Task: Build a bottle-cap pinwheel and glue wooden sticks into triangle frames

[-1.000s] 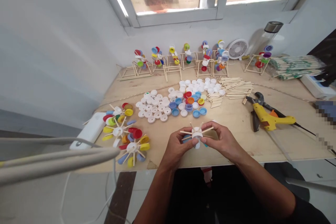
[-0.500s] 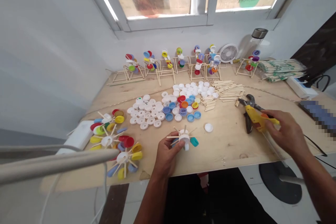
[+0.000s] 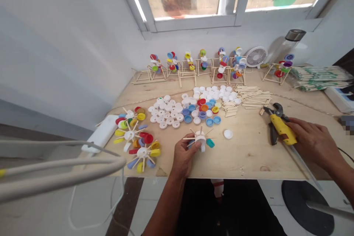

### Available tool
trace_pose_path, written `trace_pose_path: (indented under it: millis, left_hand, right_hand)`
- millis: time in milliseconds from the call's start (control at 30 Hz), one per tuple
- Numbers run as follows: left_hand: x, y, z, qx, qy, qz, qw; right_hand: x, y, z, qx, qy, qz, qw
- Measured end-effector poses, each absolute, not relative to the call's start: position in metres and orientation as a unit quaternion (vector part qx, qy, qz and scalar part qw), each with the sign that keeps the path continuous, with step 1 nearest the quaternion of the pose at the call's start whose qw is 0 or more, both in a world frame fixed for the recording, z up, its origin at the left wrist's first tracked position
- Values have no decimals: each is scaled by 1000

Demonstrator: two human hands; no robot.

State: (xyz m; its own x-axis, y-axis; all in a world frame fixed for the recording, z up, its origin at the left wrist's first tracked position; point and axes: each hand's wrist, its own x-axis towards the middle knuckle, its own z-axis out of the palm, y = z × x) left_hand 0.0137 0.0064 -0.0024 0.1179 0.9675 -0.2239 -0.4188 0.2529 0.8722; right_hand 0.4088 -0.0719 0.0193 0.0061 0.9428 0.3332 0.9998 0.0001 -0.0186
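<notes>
My left hand [image 3: 184, 156] pinches a small wheel [image 3: 199, 139] made of a white bottle cap hub with wooden stick spokes and a teal cap on one spoke, held just above the wooden table [image 3: 249, 155]. My right hand [image 3: 312, 140] is closed round the handle of a yellow glue gun [image 3: 282, 129] lying at the right of the table. A loose white cap [image 3: 228, 134] lies between the two hands.
Three finished cap wheels [image 3: 136, 138] lie at the left. White and coloured caps [image 3: 190, 108] and sticks [image 3: 251, 96] fill the middle. Black pliers [image 3: 273, 112] lie under the glue gun. Stick-frame models [image 3: 199, 62], a small fan [image 3: 256, 56] and a bottle stand along the wall.
A second ago both hands held the wheel. My right hand let go, moved right and closed on the glue gun. The left hand keeps the wheel.
</notes>
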Motion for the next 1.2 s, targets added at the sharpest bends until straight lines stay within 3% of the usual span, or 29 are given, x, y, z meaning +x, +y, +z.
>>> trace_pose_path:
  millis: [233, 400, 500, 1200]
  left_hand:
    - [18, 4, -6, 343, 409, 544, 648]
    - [18, 2, -7, 355, 417, 558, 623]
    - [18, 1, -8, 363, 420, 561, 614]
    - [15, -1, -14, 437, 468, 553, 533]
  right_hand:
    - [355, -77, 41, -729, -644, -45, 229]
    - [266, -74, 53, -670, -667, 153, 288]
    - [229, -74, 56, -635, -681, 208, 299]
    - [189, -68, 36, -650, -674, 154, 315]
